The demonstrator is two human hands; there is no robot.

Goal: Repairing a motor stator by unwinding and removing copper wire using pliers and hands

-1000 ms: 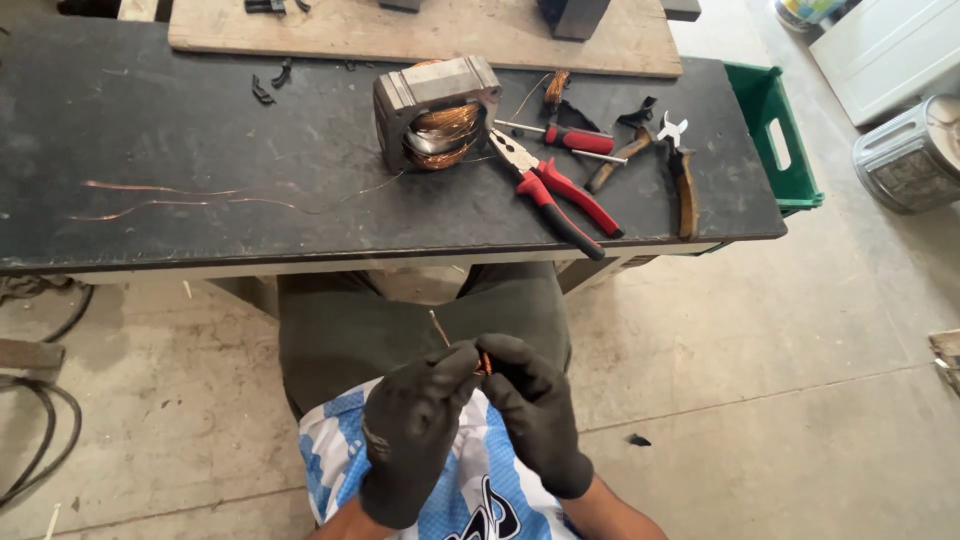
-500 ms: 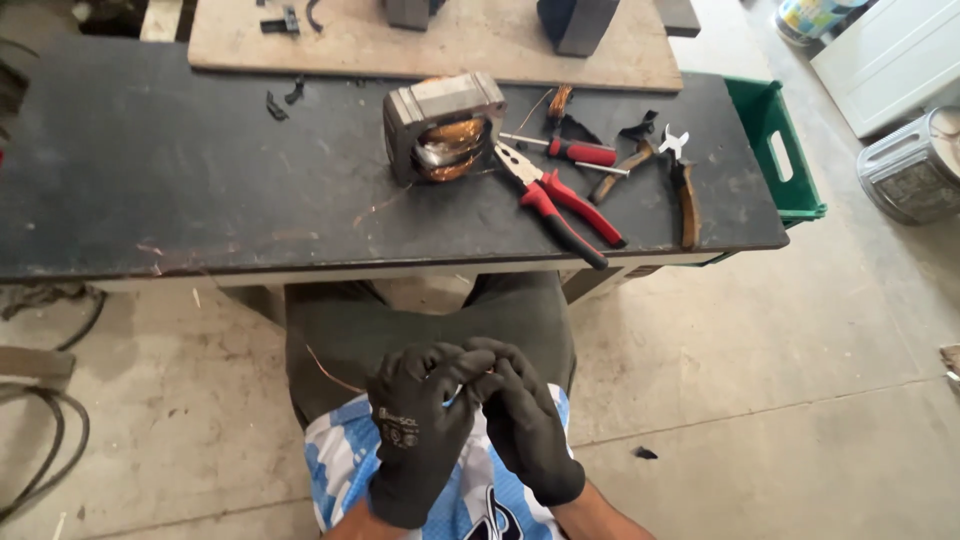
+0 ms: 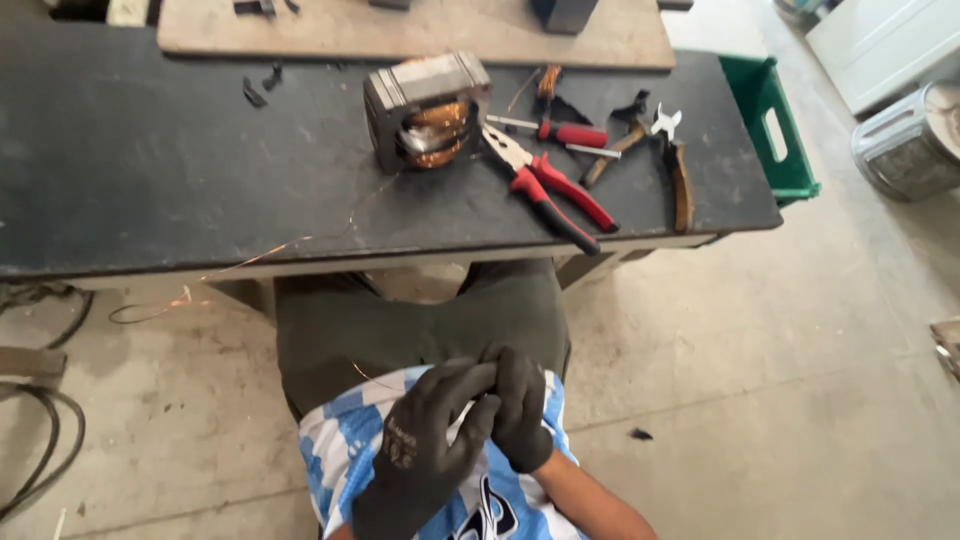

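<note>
My two black-gloved hands meet in my lap, below the table's front edge. My left hand (image 3: 425, 450) curls its fingers over my right hand (image 3: 520, 410), and both pinch a thin copper wire (image 3: 365, 375) where their fingertips touch. The wire's fine strand trails up to the left, along the table edge and toward a grey metal motor stator (image 3: 425, 110) with copper windings, which stands on the black table (image 3: 150, 170). What lies between my fingertips is hidden by the gloves.
Red-handled pliers (image 3: 550, 190), a red screwdriver (image 3: 570, 133) and brown-handled cutters (image 3: 680, 170) lie right of the stator. A wooden board (image 3: 420, 30) sits behind it. A green crate (image 3: 775, 130) hangs at the table's right end. Black cables (image 3: 40, 440) lie on the floor at left.
My hands have drawn closer together and nearer my body, the left fingers folding over the right. The loose copper wire has slid leftward along the table's front edge.
</note>
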